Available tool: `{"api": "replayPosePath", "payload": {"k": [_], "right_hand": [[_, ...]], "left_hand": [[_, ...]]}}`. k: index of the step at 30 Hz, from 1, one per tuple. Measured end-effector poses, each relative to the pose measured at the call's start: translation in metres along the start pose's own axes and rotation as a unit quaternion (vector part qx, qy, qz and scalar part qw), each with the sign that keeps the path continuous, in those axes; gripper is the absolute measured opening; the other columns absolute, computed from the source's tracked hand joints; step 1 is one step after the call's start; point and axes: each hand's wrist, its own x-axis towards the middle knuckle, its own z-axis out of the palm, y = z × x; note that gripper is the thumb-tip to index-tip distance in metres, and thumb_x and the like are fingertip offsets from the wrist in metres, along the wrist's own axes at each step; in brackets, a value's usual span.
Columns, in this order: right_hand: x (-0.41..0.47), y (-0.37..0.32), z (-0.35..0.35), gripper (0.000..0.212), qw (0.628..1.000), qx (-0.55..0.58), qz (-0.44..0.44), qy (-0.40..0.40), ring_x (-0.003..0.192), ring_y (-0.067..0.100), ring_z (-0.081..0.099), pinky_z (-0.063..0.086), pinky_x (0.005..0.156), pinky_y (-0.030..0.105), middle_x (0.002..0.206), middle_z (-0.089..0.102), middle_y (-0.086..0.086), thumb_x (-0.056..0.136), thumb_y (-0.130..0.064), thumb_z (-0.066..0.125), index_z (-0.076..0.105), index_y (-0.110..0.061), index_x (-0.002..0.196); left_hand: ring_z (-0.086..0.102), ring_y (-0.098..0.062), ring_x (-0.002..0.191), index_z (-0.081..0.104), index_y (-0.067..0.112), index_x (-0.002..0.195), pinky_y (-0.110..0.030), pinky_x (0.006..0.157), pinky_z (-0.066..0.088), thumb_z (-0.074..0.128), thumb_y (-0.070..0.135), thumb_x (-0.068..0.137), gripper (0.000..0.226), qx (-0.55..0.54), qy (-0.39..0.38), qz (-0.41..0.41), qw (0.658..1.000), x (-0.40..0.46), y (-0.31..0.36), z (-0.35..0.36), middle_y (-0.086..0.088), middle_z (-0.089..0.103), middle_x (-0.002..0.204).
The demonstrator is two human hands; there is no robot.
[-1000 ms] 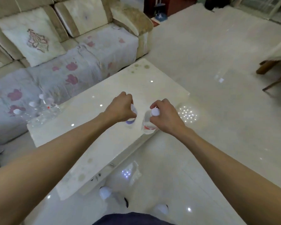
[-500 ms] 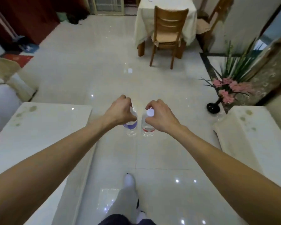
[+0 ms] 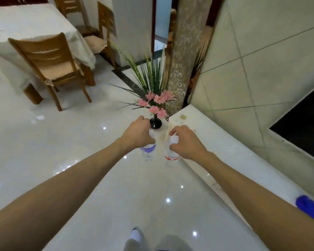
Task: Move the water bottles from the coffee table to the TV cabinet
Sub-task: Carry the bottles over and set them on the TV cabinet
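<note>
My left hand (image 3: 137,134) grips a clear water bottle with a purple label (image 3: 148,151) by its top. My right hand (image 3: 186,142) grips a second clear bottle with a red label (image 3: 171,154) and a white cap. Both bottles hang upright in the air above the glossy floor, side by side, just left of the near corner of the pale marble TV cabinet (image 3: 225,147). The cabinet top runs from the centre toward the lower right. The coffee table is out of view.
A black vase with pink flowers (image 3: 155,113) stands on the floor at the cabinet's far end. A dark TV screen (image 3: 303,127) hangs on the tiled wall. A blue object (image 3: 310,208) lies on the cabinet at the right. Wooden chairs (image 3: 51,66) and a covered dining table stand far left.
The view has swung right from the sofa and coffee table to the TV cabinet. Both hands have carried the bottles off the coffee table and across the floor to the cabinet's corner.
</note>
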Motion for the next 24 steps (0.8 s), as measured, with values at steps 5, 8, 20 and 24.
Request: {"api": "replayPosePath", "payload": {"k": [5, 8, 20, 24], "right_hand": [[0.064, 0.063, -0.047, 0.044, 0.994, -0.004, 0.092, 0.052, 0.107, 0.026, 0.055, 0.044, 0.080, 0.031, 0.120, 0.049, 0.007, 0.077, -0.021, 0.070, 0.055, -0.020, 0.118], [0.102, 0.108, -0.070, 0.045, 0.988, 0.009, 0.141, 0.068, 0.105, 0.026, 0.056, 0.046, 0.081, 0.033, 0.119, 0.050, 0.007, 0.077, -0.022, 0.069, 0.055, -0.020, 0.120], [0.263, 0.292, -0.124, 0.040, 0.964, 0.013, 0.262, 0.033, 0.098, 0.028, 0.059, 0.043, 0.073, 0.029, 0.117, 0.051, 0.008, 0.080, -0.025, 0.068, 0.055, -0.016, 0.117], [0.307, 0.346, -0.128, 0.037, 0.950, 0.028, 0.310, 0.030, 0.095, 0.030, 0.060, 0.048, 0.077, 0.033, 0.116, 0.050, 0.009, 0.081, -0.024, 0.068, 0.056, -0.014, 0.115]], "left_hand": [[0.051, -0.025, 0.096, 0.059, 0.006, 0.103, -0.032, 0.079, 0.048, 0.077, 0.024, 0.069, 0.042, 0.016, -0.028, 0.083, 0.996, 0.108, 0.058, 0.006, -0.008, 0.052, 0.106], [0.054, -0.029, 0.102, 0.061, 0.005, 0.099, -0.034, 0.079, 0.046, 0.075, 0.023, 0.068, 0.039, 0.042, -0.053, 0.113, 0.991, 0.177, 0.091, 0.020, -0.014, 0.058, 0.110], [0.056, -0.031, 0.104, 0.059, 0.007, 0.107, -0.035, 0.086, 0.046, 0.073, 0.024, 0.073, 0.040, 0.046, -0.171, 0.129, 0.976, 0.415, 0.202, 0.118, -0.013, 0.052, 0.115], [0.055, -0.031, 0.105, 0.057, 0.008, 0.109, -0.039, 0.091, 0.049, 0.074, 0.027, 0.073, 0.044, 0.063, -0.204, 0.144, 0.966, 0.478, 0.226, 0.154, -0.012, 0.051, 0.115]]}}
